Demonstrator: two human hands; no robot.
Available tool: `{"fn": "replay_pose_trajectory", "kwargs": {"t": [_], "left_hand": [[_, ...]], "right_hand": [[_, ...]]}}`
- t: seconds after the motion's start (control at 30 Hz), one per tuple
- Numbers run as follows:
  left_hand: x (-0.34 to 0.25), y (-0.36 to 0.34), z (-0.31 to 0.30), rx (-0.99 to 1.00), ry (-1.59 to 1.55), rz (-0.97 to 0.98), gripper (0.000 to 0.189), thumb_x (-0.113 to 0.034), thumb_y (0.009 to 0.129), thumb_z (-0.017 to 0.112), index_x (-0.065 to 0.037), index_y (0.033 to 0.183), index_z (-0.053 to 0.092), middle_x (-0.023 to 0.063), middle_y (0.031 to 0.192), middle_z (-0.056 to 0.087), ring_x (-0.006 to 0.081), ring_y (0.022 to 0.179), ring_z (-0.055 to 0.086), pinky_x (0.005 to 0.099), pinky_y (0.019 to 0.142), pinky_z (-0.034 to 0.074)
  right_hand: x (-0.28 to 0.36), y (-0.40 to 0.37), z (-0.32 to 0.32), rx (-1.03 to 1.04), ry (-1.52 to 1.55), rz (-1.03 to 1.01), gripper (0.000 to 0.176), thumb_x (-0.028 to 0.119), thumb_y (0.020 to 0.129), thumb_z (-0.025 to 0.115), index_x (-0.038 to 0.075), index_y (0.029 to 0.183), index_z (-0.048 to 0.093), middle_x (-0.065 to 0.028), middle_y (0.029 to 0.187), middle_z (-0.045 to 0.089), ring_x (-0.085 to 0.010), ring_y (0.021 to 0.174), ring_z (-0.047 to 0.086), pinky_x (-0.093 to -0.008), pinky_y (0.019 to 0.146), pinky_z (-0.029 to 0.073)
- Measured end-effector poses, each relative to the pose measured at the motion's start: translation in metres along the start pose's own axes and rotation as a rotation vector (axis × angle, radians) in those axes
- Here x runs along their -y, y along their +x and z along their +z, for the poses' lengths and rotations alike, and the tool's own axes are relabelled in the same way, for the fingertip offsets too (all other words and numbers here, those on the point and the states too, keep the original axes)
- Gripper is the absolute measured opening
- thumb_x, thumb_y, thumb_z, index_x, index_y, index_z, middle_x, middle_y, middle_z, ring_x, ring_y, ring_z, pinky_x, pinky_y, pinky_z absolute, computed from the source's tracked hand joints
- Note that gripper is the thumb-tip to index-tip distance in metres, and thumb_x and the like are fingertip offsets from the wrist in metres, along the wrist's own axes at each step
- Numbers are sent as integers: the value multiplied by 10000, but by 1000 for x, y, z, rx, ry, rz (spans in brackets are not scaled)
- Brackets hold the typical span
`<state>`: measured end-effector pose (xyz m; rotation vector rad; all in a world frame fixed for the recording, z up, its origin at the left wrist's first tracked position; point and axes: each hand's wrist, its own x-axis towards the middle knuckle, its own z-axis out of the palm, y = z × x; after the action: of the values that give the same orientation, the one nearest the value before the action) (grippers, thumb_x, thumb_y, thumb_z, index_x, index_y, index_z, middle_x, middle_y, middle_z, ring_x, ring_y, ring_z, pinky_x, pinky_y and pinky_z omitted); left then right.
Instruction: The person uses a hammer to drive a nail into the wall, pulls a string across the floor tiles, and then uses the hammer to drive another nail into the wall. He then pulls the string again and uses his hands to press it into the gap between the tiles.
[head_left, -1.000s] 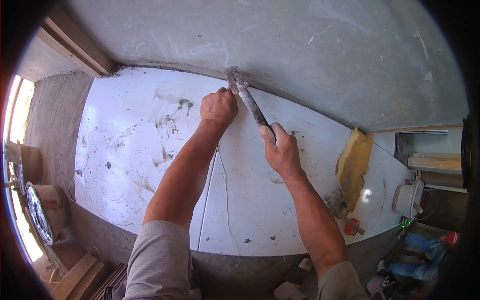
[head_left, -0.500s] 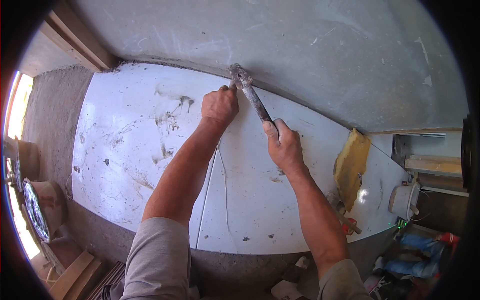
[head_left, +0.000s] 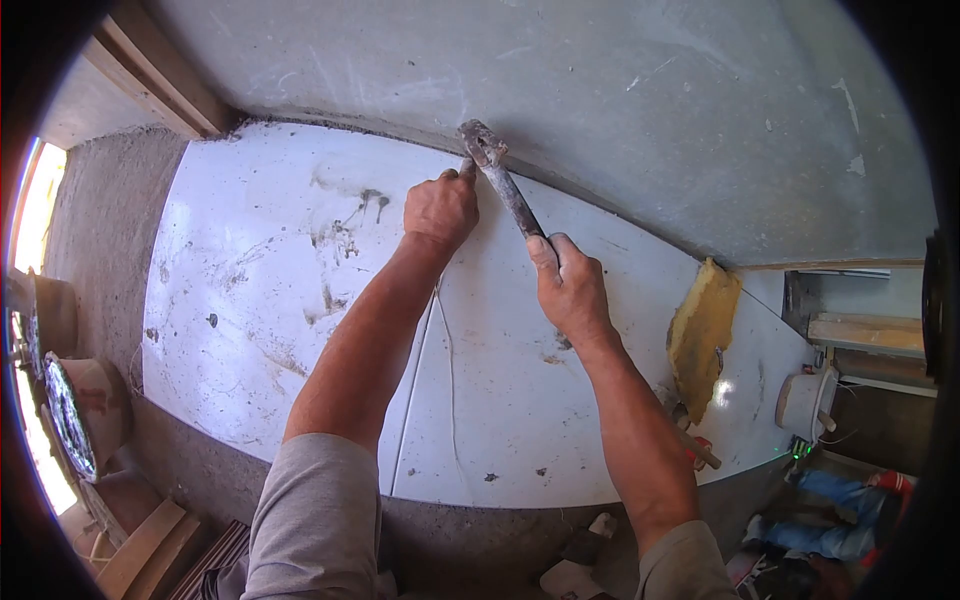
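My right hand (head_left: 573,290) is closed round the dark handle of a hammer (head_left: 512,200). The hammer's head, crusted with pale grime, hangs just above the seam where the grey wall meets the white panels. Right below that head is my left hand (head_left: 441,211), its fingers curled together close to the wall. A short upright piece sticks up from its fist; I cannot make out whether this is a fingertip or something gripped. Under both hands lie large white tiles (head_left: 520,410), smeared with grey dirt, with a thin white string (head_left: 450,370) along their joint.
A grey wall (head_left: 620,110) rises along the far edge. Yellow foam (head_left: 703,335) lies at the right, beside a wooden handle (head_left: 698,445). Buckets stand at the left (head_left: 95,410) and right (head_left: 801,402). Boards (head_left: 150,555) lie lower left; blue and red cloth (head_left: 840,510) sits lower right.
The hammer's head has tilted and risen slightly, while its handle stays in my right hand. My left hand keeps almost the same place by the wall.
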<state>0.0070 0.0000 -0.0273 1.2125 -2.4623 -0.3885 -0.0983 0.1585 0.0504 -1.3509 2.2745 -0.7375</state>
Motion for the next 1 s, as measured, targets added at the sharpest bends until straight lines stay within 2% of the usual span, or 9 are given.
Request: {"fn": "replay_pose_trajectory", "kwargs": {"t": [0.13, 0.37, 0.43, 0.5, 0.53, 0.6, 0.63, 0.7, 1.0], "left_hand": [[2, -3, -1, 87, 41, -21, 127, -179, 841, 570, -74, 888, 624, 117, 849, 666, 326, 709, 672, 430, 637, 545], [8, -21, 0, -18, -36, 13, 297, -152, 885, 524, -118, 1169, 605, 103, 907, 656, 318, 707, 669, 418, 627, 540], [7, -24, -7, -23, -44, 24, 339, -149, 894, 513, -128, 1223, 591, 99, 914, 657, 316, 701, 669, 417, 623, 540], [6, -26, -16, 174, 19, -9, 388, -165, 920, 449, -114, 1297, 528, 113, 998, 656, 296, 786, 683, 393, 682, 547], [5, -30, -18, 169, 18, -9, 388, -165, 920, 449, -114, 1297, 528, 113, 998, 656, 296, 786, 683, 393, 682, 547], [3, -41, -19, 202, 28, -6, 399, -173, 930, 438, -95, 1313, 516, 120, 1016, 658, 301, 786, 682, 393, 688, 547], [3, -47, -17, 200, 31, 0, 399, -173, 930, 438, -95, 1313, 516, 120, 1016, 658, 301, 786, 682, 393, 688, 547], [4, -60, -13, 72, -13, 13, 365, -167, 907, 491, -94, 1256, 569, 130, 895, 670, 314, 688, 670, 416, 624, 540], [0, -110, -30, 160, 0, -10, 400, -178, 910, 490, -87, 1297, 536, 151, 893, 674, 328, 704, 667, 429, 640, 537]], "right_hand": [[-3, -3, 6, -36, 21, -65, 441, 428, 971, 486, 32, 782, 526, -197, 556, 567, -425, 559, 600, -472, 496, 456], [-1, -35, -18, -52, 102, 21, 464, 447, 974, 466, 30, 784, 538, -171, 560, 564, -397, 554, 593, -450, 512, 444], [-7, -60, -32, -28, 167, 91, 466, 449, 973, 473, 26, 793, 546, -146, 560, 553, -351, 525, 583, -426, 510, 437], [-18, -84, -43, -20, 146, 129, 475, 460, 972, 476, 22, 804, 552, -124, 558, 542, -302, 509, 583, -406, 512, 439], [-24, -96, -46, -22, 144, 125, 475, 460, 972, 476, 22, 804, 552, -124, 558, 542, -302, 509, 583, -406, 512, 439], [-34, -121, -51, -31, 223, 186, 448, 439, 971, 494, 39, 770, 513, -22, 527, 468, -103, 462, 476, -276, 449, 383], [-35, -132, -55, -37, 226, 186, 448, 439, 971, 494, 39, 770, 513, -22, 527, 468, -103, 462, 476, -276, 449, 383], [-35, -153, -60, 31, 193, 293, 483, 470, 976, 470, 28, 795, 545, -89, 548, 527, -231, 488, 569, -366, 503, 443], [-29, -212, -90, 141, 279, 281, 456, 448, 970, 497, 38, 774, 534, -43, 526, 504, -171, 492, 566, -331, 486, 432]]}}
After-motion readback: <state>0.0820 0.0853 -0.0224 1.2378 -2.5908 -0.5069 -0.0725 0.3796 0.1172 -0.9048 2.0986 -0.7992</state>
